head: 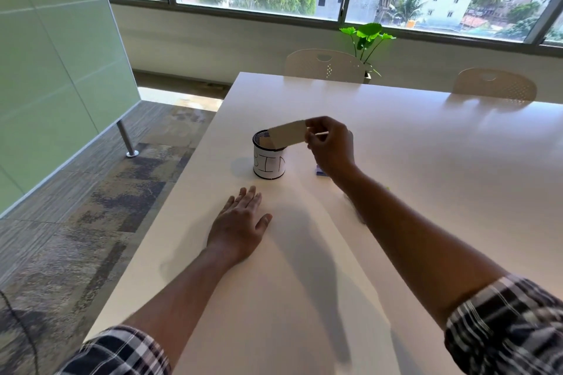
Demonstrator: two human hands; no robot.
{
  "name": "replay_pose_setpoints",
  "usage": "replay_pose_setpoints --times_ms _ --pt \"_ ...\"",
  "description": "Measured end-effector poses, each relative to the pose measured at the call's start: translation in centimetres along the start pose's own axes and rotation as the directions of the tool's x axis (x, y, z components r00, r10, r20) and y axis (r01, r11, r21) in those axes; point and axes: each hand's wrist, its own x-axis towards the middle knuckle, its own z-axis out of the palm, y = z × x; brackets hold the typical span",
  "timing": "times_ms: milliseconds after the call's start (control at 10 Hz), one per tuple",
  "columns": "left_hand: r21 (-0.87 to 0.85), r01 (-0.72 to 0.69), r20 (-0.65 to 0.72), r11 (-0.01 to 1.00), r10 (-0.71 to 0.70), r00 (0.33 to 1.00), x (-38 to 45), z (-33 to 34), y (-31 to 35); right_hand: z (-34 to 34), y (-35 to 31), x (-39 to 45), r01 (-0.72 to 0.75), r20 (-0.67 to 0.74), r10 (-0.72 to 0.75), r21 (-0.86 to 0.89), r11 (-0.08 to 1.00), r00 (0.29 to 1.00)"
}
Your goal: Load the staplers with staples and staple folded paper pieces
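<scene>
My right hand [332, 146] pinches a folded paper piece [288, 134] and holds it just above the open top of a black mesh cup [269, 158] wrapped in a white label that reads "BIN". The paper's lower left corner dips over the cup's rim. My left hand [240, 222] lies flat on the white table [426, 137], palm down with fingers spread, nearer to me than the cup. A small blue and purple box [320, 170] peeks out from behind my right wrist. No stapler shows in this view.
The table's left edge runs diagonally past the cup, with carpet floor [91, 192] beyond it. Two beige chairs [324, 65] stand at the far side, a potted plant [367, 39] between them. A green partition [54, 70] stands at left.
</scene>
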Motion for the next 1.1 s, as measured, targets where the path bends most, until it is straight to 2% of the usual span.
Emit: replay_pose_setpoints --times_ms 200,400,700,800,1100 --pt "0.048 -0.011 0.056 0.999 0.008 0.998 0.4 0.0 -0.3 2.7 -1.0 3.1 0.179 0.098 -0.158 -0.260 0.949 0.983" --pt "0.035 -0.005 0.048 0.999 0.003 0.999 0.5 0.0 -0.3 4.0 -1.5 3.6 0.272 0.272 -0.160 -0.448 0.851 0.949" --pt "0.007 0.004 0.005 1.000 -0.004 1.000 0.5 -0.1 -0.2 5.5 -0.3 3.2 0.431 0.460 -0.204 -0.468 0.771 0.864" --pt "0.004 0.008 -0.004 1.000 -0.008 1.000 0.5 -0.2 -0.1 5.5 0.2 3.2 0.415 0.466 -0.197 -0.429 0.803 0.863" --pt "-0.017 0.012 -0.032 1.000 -0.013 0.999 0.4 -0.4 0.1 5.1 1.4 1.5 0.419 0.310 -0.336 -0.259 0.870 0.889"
